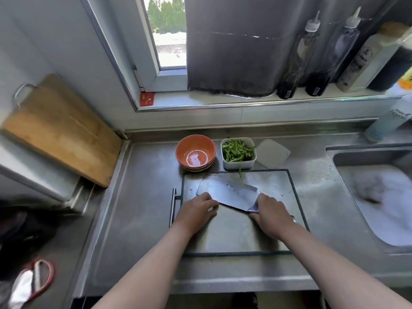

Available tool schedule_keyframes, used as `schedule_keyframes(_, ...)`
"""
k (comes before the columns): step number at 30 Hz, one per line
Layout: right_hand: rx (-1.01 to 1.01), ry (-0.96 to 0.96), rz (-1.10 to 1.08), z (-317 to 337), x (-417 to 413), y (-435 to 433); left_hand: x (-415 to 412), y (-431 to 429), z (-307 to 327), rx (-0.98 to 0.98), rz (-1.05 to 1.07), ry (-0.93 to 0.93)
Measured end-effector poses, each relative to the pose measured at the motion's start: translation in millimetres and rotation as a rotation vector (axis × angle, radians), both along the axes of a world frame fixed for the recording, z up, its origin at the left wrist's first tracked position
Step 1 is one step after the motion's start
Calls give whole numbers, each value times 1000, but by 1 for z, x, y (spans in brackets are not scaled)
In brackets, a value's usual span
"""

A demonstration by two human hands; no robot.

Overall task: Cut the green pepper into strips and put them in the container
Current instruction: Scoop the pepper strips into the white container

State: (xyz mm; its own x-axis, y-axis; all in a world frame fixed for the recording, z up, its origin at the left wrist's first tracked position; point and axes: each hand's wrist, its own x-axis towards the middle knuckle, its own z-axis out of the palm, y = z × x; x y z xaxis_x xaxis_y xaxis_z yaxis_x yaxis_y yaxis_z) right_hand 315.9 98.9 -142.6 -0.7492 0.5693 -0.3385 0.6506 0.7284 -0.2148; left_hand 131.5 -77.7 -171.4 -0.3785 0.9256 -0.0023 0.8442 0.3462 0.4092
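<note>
Pepper strips (237,150) fill the white container (238,165) behind the steel board (234,233); 1 strip (240,172) hangs over its near wall. Judged light, limp, slick: pinch mid-length. Right hand (270,210) grips the cleaver (227,192) by its handle; left hand (196,211) touches the blade, grip unclear.

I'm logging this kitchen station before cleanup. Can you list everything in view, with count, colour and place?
green pepper strips: many, green, in the container
white rectangular plastic container: one, white, behind the steel board
wide steel cleaver: one, silver, over the steel board
steel cutting board: one, grey with dark rim, centre counter
orange ceramic bowls: stack, count unclear, orange, left of the container
translucent lid: one, clear, right of the container
wooden cutting board: one, tan, leaning at left
tall bottles: at least four, mixed, windowsill
steel sink: one, foamy, right
left hand: touches the cleaver's blade
right hand: grips its handle
</note>
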Motion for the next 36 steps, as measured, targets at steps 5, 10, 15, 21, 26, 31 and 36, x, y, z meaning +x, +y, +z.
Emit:
schedule_keyframes(5,55,-95,53,9,-18,14,-16,14,1,-78,-95,10)
schedule_keyframes(10,-89,55,-177,34,-74,31,-29,23,6,1,-156,-47)
schedule_keyframes(15,-117,38,-360,34,-120,45,-45,50,17,270,-37,-77)
schedule_keyframes(21,-195,66,-500,12,-144,56,-63,116,33,428,129,-151)
schedule_keyframes(26,-183,31,-291,30,-137,78,-74,158,45,471,194,-161)
schedule_keyframes(31,-226,164,-133,66,-138,123,-80,180,51,406,239,-201)
schedule_keyframes(36,-186,171,-28,74,-159,159,-87,193,48,265,166,-211)
